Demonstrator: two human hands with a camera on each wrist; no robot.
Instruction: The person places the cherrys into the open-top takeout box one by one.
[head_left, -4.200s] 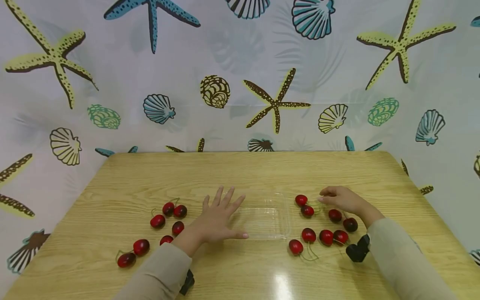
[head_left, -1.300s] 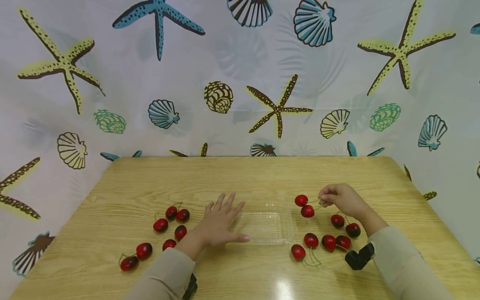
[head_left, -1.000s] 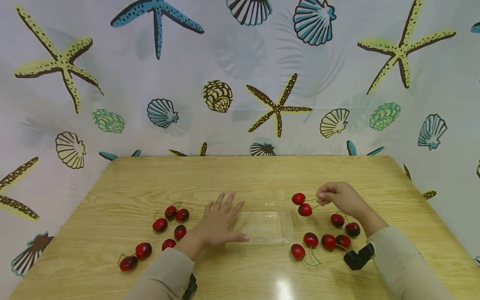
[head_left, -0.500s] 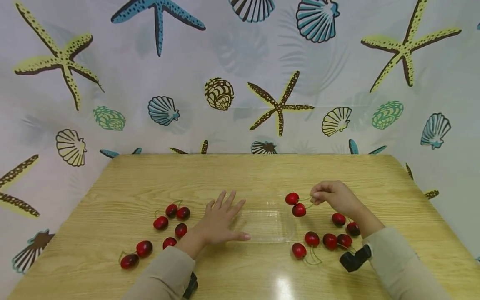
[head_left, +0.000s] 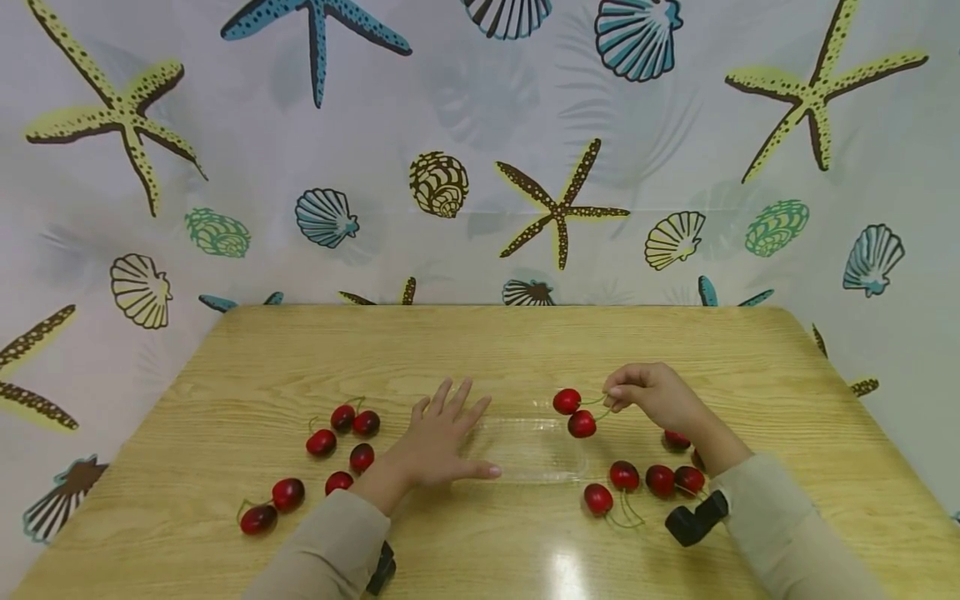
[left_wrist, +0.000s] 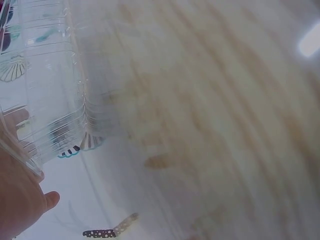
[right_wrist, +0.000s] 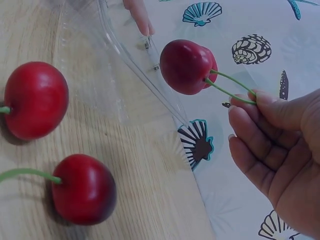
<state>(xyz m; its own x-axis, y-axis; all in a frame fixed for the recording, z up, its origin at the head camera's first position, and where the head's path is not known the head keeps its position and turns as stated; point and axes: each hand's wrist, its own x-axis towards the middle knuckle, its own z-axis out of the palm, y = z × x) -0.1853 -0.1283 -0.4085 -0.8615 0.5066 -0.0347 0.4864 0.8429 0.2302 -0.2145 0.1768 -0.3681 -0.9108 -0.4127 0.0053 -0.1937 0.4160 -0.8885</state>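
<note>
1. Right hand (head_left: 648, 396) is pinching paired cherries (head_left: 576, 416) by their stems (right_wrist: 227, 93), toward two o'clock of the clear plastic tray (head_left: 536, 454).
2. Left hand (head_left: 442, 442) is resting, fingers spread, at nine o'clock.
3. A loosening pinch might be dropping them outside.

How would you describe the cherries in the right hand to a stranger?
On the wooden table, find the clear box beside the left hand. Near the box's far right corner are two red cherries, green stems pinched by the right hand. Only this pair is held; the other cherries lie on the table.
</note>
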